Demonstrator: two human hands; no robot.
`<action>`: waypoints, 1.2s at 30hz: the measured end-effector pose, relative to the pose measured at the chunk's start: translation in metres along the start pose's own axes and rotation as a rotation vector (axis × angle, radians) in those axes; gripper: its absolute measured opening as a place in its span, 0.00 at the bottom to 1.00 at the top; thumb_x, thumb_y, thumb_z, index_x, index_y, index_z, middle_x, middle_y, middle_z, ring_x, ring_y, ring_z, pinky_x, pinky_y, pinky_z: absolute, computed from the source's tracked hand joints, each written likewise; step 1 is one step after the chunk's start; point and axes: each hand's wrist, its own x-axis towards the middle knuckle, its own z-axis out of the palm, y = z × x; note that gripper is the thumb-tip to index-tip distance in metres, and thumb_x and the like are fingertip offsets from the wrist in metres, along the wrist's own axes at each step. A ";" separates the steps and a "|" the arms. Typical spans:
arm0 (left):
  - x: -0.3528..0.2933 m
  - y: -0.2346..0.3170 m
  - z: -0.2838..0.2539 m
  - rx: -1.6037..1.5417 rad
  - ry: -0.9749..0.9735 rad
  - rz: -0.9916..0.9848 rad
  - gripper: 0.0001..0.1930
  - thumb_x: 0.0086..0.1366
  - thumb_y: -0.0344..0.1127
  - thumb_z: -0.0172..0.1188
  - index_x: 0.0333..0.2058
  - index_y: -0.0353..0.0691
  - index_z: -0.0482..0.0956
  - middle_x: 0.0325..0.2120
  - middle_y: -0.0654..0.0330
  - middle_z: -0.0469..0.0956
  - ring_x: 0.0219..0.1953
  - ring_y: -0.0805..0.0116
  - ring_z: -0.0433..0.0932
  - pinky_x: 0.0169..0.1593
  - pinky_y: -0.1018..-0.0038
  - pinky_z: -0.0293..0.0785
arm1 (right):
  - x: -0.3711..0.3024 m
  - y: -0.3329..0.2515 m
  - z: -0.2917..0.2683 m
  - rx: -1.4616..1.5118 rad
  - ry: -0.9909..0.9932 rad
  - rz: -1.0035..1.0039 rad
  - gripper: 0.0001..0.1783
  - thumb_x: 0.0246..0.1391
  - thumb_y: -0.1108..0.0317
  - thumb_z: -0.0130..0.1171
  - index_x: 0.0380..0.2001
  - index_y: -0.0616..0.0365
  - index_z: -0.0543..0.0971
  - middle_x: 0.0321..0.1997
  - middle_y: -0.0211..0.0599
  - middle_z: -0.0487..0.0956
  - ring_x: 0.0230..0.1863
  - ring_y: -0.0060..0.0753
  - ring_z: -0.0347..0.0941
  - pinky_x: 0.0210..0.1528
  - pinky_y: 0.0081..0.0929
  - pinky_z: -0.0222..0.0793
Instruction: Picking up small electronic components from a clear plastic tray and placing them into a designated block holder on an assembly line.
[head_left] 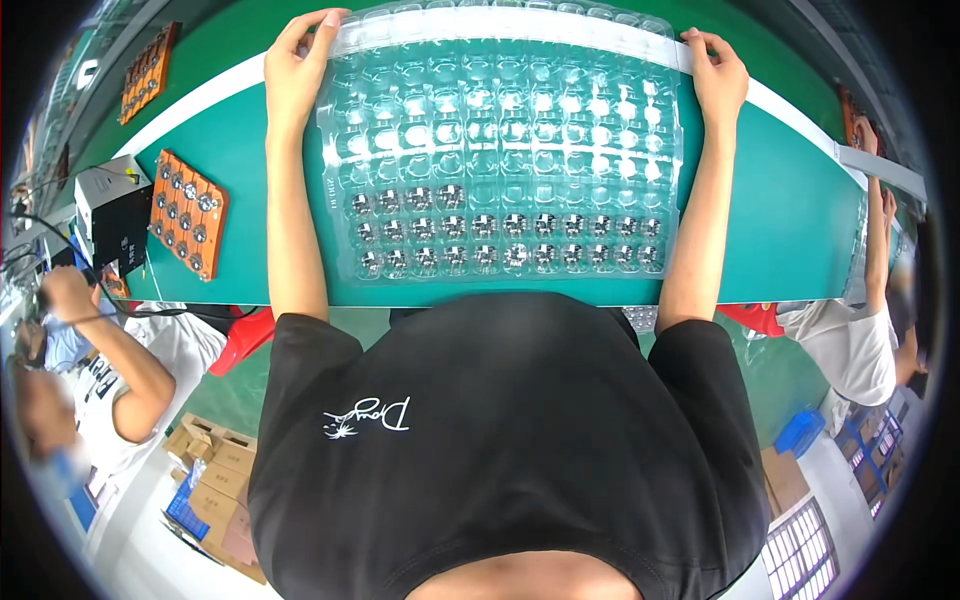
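A large clear plastic blister tray (500, 170) lies on the green table in front of me, its pockets set in a grid. Small black-and-white circuit parts (485, 228) sit in its two nearest rows, with several more at the left of the third row; the pockets farther off hold none. My left hand (300, 65) grips the far left corner of the tray between thumb and fingers. At the far right corner, my right hand (715, 70) has its fingers curled in on the tray's edge. Both forearms run along the tray's sides.
Left of the tray, an orange holder (188, 213) with round parts leans by a black-and-white box (110, 220) with cables. Another orange holder (150, 72) lies farther off. Co-workers sit at left (130, 370) and right (845, 345). Cardboard boxes (222, 490) stand on the floor.
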 end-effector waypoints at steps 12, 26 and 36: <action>-0.001 0.001 -0.001 0.021 -0.037 0.061 0.12 0.68 0.41 0.64 0.46 0.45 0.87 0.25 0.76 0.67 0.27 0.83 0.57 0.31 0.82 0.52 | 0.000 -0.006 -0.002 0.033 -0.010 0.056 0.16 0.59 0.49 0.60 0.34 0.45 0.88 0.34 0.23 0.84 0.28 0.26 0.69 0.37 0.27 0.68; 0.003 -0.001 0.002 0.048 0.058 0.021 0.13 0.71 0.42 0.60 0.45 0.42 0.86 0.31 0.72 0.79 0.28 0.82 0.62 0.35 0.82 0.62 | 0.002 -0.006 -0.003 0.059 -0.003 0.025 0.16 0.61 0.52 0.62 0.37 0.52 0.88 0.33 0.24 0.86 0.26 0.19 0.69 0.35 0.21 0.68; 0.000 0.010 -0.001 -0.192 0.046 -0.016 0.16 0.78 0.39 0.46 0.54 0.37 0.77 0.39 0.66 0.84 0.31 0.81 0.65 0.40 0.83 0.64 | -0.001 -0.004 -0.002 0.044 0.019 -0.007 0.15 0.62 0.53 0.62 0.37 0.52 0.87 0.33 0.24 0.86 0.26 0.19 0.68 0.35 0.21 0.67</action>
